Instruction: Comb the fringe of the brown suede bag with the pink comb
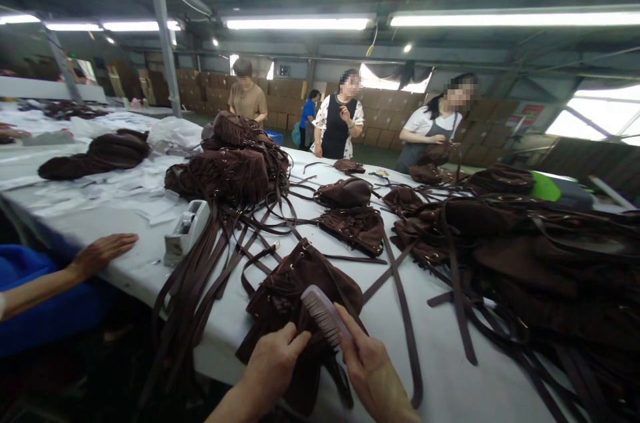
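Note:
A dark brown fringed handbag [320, 276] lies at the front edge of the white table, its lower part hanging toward me. My left hand [275, 356] is closed at the bag's near side, thumb and fingers pinching part of its brown material. In my right hand [367, 359] is a pale purple comb [323, 315], held by its handle. Its teeth point down and left, over the bag's fringe; whether they touch it I cannot tell. A buckled strap [260, 256] loops out from the bag's left side.
Piled brown bags [225, 173] with trailing straps stand left of centre; a larger heap [540, 263] fills the right. A tape dispenser [187, 233] sits near the left edge. Another person's hand [105, 253] rests on the table at left. Several people stand across the table [440, 356].

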Demonstrator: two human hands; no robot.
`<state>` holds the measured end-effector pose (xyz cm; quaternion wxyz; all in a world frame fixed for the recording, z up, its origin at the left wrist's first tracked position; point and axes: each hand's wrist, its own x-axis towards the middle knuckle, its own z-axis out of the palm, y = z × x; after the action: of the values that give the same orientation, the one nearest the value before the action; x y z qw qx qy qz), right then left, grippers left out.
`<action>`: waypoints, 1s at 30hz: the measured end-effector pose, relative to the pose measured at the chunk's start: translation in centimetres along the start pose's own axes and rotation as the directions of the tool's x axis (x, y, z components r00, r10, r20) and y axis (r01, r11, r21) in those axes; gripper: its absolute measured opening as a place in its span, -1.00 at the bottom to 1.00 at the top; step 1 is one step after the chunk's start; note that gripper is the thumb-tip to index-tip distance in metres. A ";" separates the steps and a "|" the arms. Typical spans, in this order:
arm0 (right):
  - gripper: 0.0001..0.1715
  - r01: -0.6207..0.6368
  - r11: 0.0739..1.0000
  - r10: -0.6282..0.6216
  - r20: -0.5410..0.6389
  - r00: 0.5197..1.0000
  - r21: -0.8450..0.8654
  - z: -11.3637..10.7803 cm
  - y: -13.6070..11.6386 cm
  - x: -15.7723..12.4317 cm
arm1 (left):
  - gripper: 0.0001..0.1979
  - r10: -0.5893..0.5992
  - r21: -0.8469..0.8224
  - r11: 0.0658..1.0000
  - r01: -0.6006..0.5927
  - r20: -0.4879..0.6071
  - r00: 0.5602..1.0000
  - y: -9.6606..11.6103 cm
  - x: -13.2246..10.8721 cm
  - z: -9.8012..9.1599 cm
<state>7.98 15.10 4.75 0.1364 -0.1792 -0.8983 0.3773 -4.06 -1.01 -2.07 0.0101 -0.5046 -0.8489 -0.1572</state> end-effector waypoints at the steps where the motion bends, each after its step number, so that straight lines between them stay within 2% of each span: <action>1: -0.39 -0.021 1.000 0.021 0.015 1.000 -0.021 0.1 -0.2 0.0 | -0.46 -0.003 -0.014 1.000 0.003 0.002 1.000 0.1 0.0 -0.2; 3: -0.38 -0.051 0.996 0.053 0.024 0.998 -0.066 0.5 -0.4 -0.2 | -0.45 -0.005 -0.071 0.997 0.005 0.005 1.000 0.1 0.0 -0.5; 6: -0.35 -0.007 0.985 0.018 0.061 0.998 -0.171 1.8 -0.5 -0.6 | -0.48 0.034 -0.191 0.981 -0.033 0.002 0.999 0.3 0.1 -1.3; 10: -0.10 0.065 0.954 -0.013 0.175 0.984 -0.293 4.1 -0.3 -1.0 | -0.59 0.127 -0.296 0.948 -0.115 0.019 0.992 0.7 1.0 -2.5; 14: -0.30 -0.051 0.955 0.092 0.129 0.987 -0.292 4.8 0.1 -0.5 | -0.63 0.208 -0.337 0.924 -0.183 0.040 0.977 1.0 2.7 -3.3; 16: -0.39 -0.078 0.979 0.099 0.104 0.990 -0.190 4.4 0.2 0.0 | -0.66 0.214 -0.372 0.908 -0.190 0.022 0.977 0.9 3.7 -4.0; 18: -0.48 -0.048 0.998 0.045 0.109 0.993 0.034 3.8 0.4 0.4 | -0.72 0.208 -0.437 0.882 -0.179 0.020 0.978 0.7 4.9 -5.1; 20: -0.53 -0.028 0.960 -0.007 0.123 0.992 0.279 3.4 0.9 0.8 | -0.75 0.217 -0.536 0.828 -0.166 0.033 0.976 0.5 6.1 -6.4; 22: -0.53 -0.047 0.897 -0.014 0.134 0.991 0.439 3.6 1.5 1.0 | -0.77 0.239 -0.617 0.773 -0.147 0.068 0.969 0.4 7.3 -7.7; 25: -0.48 -0.081 0.820 0.025 0.105 0.994 0.567 4.6 2.2 1.3 | -0.79 0.279 -0.647 0.753 -0.121 0.148 0.949 0.6 9.3 -9.0; 27: -0.40 -0.135 0.785 0.100 0.092 0.991 0.604 5.0 2.1 1.4 | -0.79 0.333 -0.634 0.758 -0.154 0.174 0.927 1.0 10.6 -9.5; 30: -0.30 -0.271 0.745 0.219 0.160 0.963 0.609 4.9 1.1 1.5 | -0.74 0.415 -0.632 0.746 -0.207 0.199 0.888 1.8 12.0 -10.6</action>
<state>5.02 13.34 0.80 0.1022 -0.2249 -0.6950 0.6753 -9.96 7.07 10.60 -0.2630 -0.6368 -0.6477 -0.3251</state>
